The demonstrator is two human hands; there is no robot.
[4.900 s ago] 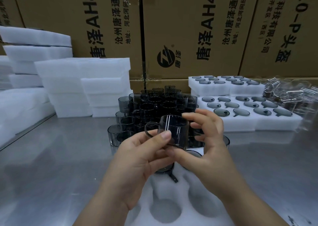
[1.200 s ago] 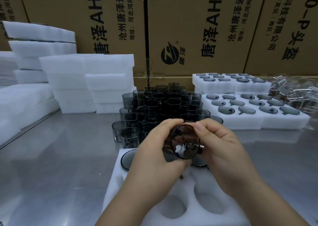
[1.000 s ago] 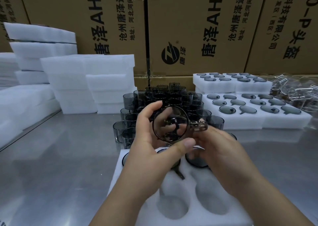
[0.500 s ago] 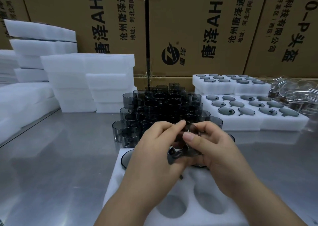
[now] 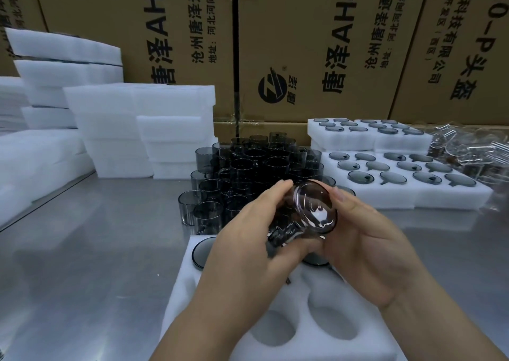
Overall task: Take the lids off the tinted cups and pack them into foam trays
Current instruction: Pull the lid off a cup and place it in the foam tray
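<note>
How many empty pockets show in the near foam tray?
2: left pocket and right pocket, side by side at the near edge of the tray; others may be hidden.

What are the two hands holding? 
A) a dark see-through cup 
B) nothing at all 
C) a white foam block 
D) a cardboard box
A: the left hand and the right hand both grip one tinted cup, tilted, above the foam tray.

Left hand (image 5: 248, 245) and right hand (image 5: 369, 248) close together; both grips seemingly round one cup (image 5: 316, 209).
</note>
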